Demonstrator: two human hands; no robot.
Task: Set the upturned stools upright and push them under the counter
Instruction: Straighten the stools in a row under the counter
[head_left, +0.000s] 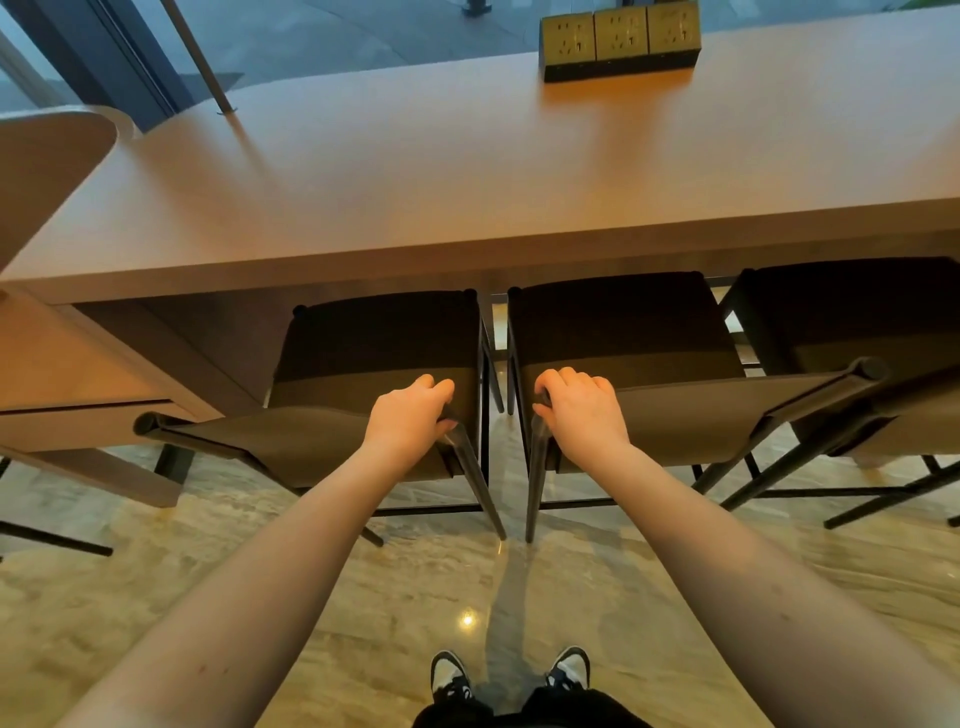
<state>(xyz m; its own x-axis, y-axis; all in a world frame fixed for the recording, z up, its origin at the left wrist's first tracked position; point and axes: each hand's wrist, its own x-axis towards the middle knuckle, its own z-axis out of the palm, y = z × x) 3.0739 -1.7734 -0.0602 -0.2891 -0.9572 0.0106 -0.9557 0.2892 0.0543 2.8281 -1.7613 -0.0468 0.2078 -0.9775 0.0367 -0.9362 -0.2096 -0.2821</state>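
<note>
Dark stools (384, 343) (no readable labels) gripped by left hand (410, 410), right hand (582, 410).

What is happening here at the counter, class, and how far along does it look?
A person stands at a wooden counter, gripping the backrest of one upright stool with each hand. The left hand holds the left stool; the right hand holds the middle stool. Both seats sit partly under the counter edge. A third stool stands to the right, and a socket block sits on the counter.
</note>
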